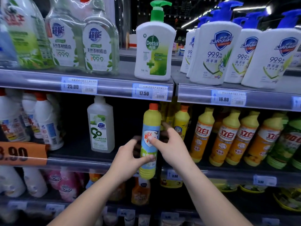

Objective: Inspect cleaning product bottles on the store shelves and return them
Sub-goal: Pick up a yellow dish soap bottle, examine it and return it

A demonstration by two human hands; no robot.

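Held upright in front of the middle shelf (78,158): a tall, slim yellow plastic bottle with an orange cap and a pale blue label (150,141), clamped between both hands. Left hand (128,158) low on the bottle, thumb pressed across the front near the base, the other fingers (136,141) curled round the far left side and blurred. Right hand (169,144) higher up, thumb laid on the red-and-white shield of the label, its fingers (165,125) wrapped behind the bottle's right edge at the shoulder. Bottle base hanging below the left thumb, level with the front rail of the shelf and clear of it. Just right of the right fingers, on the same shelf, a squat yellow bottle with an orange cap (181,123), then a row of yellow-and-orange dish soap bottles with red lettering (228,137). Well left of the left fingers, a clear rectangular bottle with a white and green label (101,126). Above both hands, on the upper shelf (114,86), a white pump bottle with a green pump head and Dettol label (154,49), and right of that, white Safeguard pump bottles with blue pump heads (215,53). Directly above the orange cap, a blue-edged price tag reading 17.50 (150,92).
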